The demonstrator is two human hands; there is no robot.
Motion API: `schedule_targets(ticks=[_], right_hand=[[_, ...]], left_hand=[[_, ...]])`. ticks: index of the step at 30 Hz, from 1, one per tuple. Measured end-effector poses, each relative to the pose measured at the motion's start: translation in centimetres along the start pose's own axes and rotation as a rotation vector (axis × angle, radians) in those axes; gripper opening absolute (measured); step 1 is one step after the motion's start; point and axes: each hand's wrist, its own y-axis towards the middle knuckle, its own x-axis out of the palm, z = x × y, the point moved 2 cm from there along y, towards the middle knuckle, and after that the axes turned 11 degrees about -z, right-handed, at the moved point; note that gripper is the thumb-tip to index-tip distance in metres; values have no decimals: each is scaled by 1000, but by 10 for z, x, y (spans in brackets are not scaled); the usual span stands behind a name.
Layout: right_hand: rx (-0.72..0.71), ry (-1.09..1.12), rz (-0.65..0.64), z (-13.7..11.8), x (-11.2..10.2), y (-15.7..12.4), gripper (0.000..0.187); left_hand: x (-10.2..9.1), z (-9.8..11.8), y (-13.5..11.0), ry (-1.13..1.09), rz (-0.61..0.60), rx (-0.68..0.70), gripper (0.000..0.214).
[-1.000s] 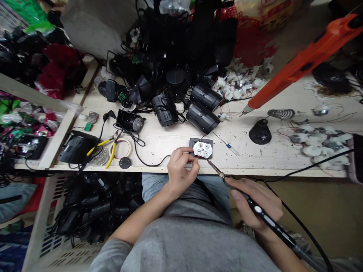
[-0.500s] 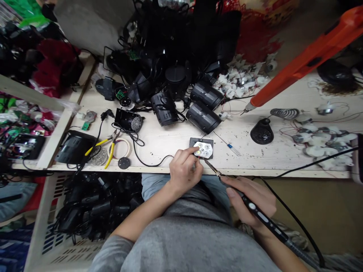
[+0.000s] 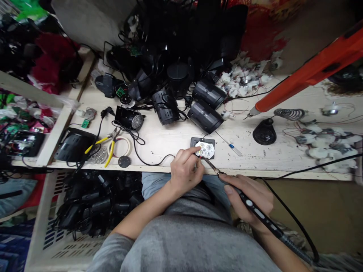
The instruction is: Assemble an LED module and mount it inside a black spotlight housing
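Two hands (image 3: 185, 173) (image 3: 251, 196) — one soldering iron (image 3: 256, 212), one board (image 3: 206, 149)

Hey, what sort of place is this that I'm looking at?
Probably a small electronics repair or assembly bench: the right hand holds a black soldering iron at a white four-lens LED board, among black lamp housings and yellow-handled pliers.

No words, nos. or signs can be read. Print on the red bag (image 3: 262, 36) at the back is too blurry to tell.
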Motion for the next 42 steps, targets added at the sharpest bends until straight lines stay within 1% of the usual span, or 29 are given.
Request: schedule_targets(ticks=[6, 16, 24, 29, 33, 35, 36, 38, 39, 40, 42], right_hand=[[9, 6, 4, 3, 2, -1, 23], [-26, -52, -21, 1, 4, -4, 21], [-23, -25, -13, -1, -5, -7, 24], [-22, -55, 67, -1, -10, -16, 27], [58, -90, 99, 4, -18, -22, 31], [117, -159, 196, 14, -29, -21, 32], [152, -201, 288, 20, -37, -19, 31], [210, -263, 534, 35, -56, -14, 24], [234, -260, 671, 44, -66, -10, 22], [262, -247, 770, 52, -75, -4, 21], [311, -212, 829, 66, -91, 12, 21]], left_hand=[[0, -1, -1, 12, -11, -14, 16], [0, -1, -1, -20, 10, 10, 17], [1, -1, -1, -14, 3, 5, 17], [2, -1, -1, -8, 6, -2, 15], [2, -1, -1, -3, -5, -11, 13], [2, -1, -1, -13, -8, -13, 13], [2, -1, -2, -18, -10, -15, 13], [1, 0, -2, -22, -14, -17, 13], [1, 0, -2, -20, -16, -16, 13], [1, 0, -1, -17, -17, -15, 12], [0, 0, -1, -9, -17, -9, 12]])
